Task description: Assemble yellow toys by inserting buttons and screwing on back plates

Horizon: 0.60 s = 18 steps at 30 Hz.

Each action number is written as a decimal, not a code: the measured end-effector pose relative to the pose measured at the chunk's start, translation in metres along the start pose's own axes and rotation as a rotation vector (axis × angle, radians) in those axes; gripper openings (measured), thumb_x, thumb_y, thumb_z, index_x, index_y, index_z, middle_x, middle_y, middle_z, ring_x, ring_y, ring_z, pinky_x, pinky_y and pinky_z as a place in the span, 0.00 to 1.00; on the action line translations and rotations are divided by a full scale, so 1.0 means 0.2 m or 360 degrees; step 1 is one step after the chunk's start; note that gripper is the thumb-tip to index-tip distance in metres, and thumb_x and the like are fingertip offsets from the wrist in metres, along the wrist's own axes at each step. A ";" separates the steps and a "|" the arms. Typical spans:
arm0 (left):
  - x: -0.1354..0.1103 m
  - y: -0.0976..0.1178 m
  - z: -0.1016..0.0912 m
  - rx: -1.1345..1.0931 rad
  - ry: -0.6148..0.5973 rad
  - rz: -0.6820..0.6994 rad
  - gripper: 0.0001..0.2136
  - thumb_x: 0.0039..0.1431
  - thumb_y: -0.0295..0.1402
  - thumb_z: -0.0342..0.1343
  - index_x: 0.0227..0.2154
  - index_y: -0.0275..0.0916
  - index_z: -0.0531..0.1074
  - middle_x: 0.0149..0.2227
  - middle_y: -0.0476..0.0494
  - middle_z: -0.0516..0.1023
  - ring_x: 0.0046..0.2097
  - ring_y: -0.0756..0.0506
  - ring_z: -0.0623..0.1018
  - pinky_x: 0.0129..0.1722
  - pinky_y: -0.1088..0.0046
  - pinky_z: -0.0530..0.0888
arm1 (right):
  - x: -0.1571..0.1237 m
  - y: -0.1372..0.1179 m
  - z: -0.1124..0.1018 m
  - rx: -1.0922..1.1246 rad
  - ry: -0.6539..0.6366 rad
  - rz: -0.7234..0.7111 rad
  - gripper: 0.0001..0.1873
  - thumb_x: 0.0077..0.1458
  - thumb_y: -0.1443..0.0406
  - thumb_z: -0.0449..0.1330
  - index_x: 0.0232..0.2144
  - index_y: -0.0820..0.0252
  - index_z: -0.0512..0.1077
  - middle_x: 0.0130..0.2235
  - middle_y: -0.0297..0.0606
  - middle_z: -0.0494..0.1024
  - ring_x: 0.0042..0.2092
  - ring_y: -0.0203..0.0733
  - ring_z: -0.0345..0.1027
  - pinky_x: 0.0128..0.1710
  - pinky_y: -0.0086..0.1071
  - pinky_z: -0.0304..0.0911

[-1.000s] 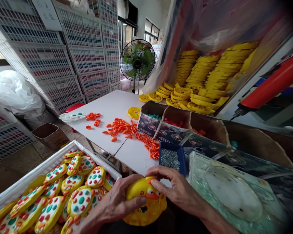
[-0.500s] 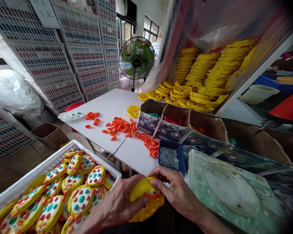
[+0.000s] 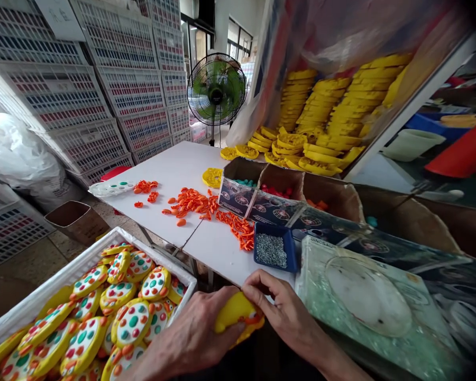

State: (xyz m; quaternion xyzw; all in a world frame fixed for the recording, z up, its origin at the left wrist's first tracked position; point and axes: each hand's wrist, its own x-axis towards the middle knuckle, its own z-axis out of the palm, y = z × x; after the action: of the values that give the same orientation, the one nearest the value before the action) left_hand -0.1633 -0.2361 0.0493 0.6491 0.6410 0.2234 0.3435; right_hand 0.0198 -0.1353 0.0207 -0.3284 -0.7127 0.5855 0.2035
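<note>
In the head view, my left hand is wrapped round a yellow plastic toy at the bottom centre. Orange and white details, like a beak and an eye, show low on its right side. Thumb and forefinger of my right hand are closed at the toy's upper right edge; any small part between them is hidden. Just beyond my right hand stands a blue tray of small metal screws. To the left, a white crate holds several yellow toys with coloured dots on white faces.
Orange plastic parts lie on the white table. A cardboard divider box holds coloured pieces. Stacked yellow shells stand behind. A plastic-wrapped package lies right. A fan and stacked crates are further back.
The yellow toy has tilted in my left hand, so less of its orange and white detail shows. My right fingertips have moved from over its front to its upper edge.
</note>
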 end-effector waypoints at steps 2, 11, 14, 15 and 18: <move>0.00 -0.03 -0.01 -0.0126 -0.0030 0.0009 0.13 0.64 0.41 0.57 0.49 0.46 0.74 0.37 0.49 0.82 0.35 0.45 0.78 0.34 0.75 0.69 | 0.00 0.01 -0.03 0.0165 -0.0092 0.0047 0.18 0.65 0.49 0.59 0.38 0.57 0.74 0.35 0.33 0.76 0.37 0.38 0.70 0.36 0.27 0.64; 0.00 -0.15 -0.05 -0.1140 -0.0292 -0.0133 0.24 0.53 0.47 0.68 0.50 0.42 0.77 0.40 0.47 0.79 0.40 0.44 0.77 0.37 0.74 0.73 | -0.04 0.01 -0.05 0.0425 -0.0147 0.0052 0.16 0.60 0.53 0.65 0.43 0.56 0.78 0.37 0.35 0.82 0.37 0.38 0.73 0.37 0.28 0.65; 0.01 -0.18 -0.03 -0.1406 -0.0325 -0.0197 0.26 0.51 0.47 0.69 0.50 0.41 0.76 0.39 0.46 0.79 0.39 0.44 0.77 0.37 0.73 0.74 | -0.02 0.02 -0.02 0.0486 -0.0089 0.0060 0.16 0.59 0.52 0.66 0.41 0.57 0.79 0.36 0.35 0.83 0.37 0.37 0.74 0.36 0.27 0.65; 0.02 -0.18 -0.03 -0.1416 -0.0311 -0.0196 0.26 0.51 0.47 0.70 0.51 0.41 0.76 0.40 0.46 0.79 0.39 0.44 0.77 0.37 0.73 0.74 | -0.01 0.02 -0.02 0.0538 -0.0108 0.0088 0.16 0.59 0.52 0.66 0.41 0.57 0.79 0.37 0.36 0.83 0.38 0.38 0.75 0.38 0.27 0.66; 0.02 -0.20 -0.03 -0.1165 -0.0216 -0.0089 0.24 0.51 0.45 0.70 0.49 0.41 0.78 0.41 0.45 0.80 0.40 0.43 0.77 0.37 0.74 0.74 | -0.01 -0.01 -0.03 0.0648 -0.0232 0.0168 0.18 0.59 0.53 0.67 0.47 0.54 0.78 0.42 0.37 0.85 0.44 0.41 0.78 0.43 0.29 0.70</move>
State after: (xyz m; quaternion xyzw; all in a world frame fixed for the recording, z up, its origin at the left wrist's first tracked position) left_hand -0.1944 -0.2334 0.0234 0.4789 0.5119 0.3848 0.6004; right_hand 0.0247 -0.1323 0.0234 -0.2742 -0.5745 0.7492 0.1828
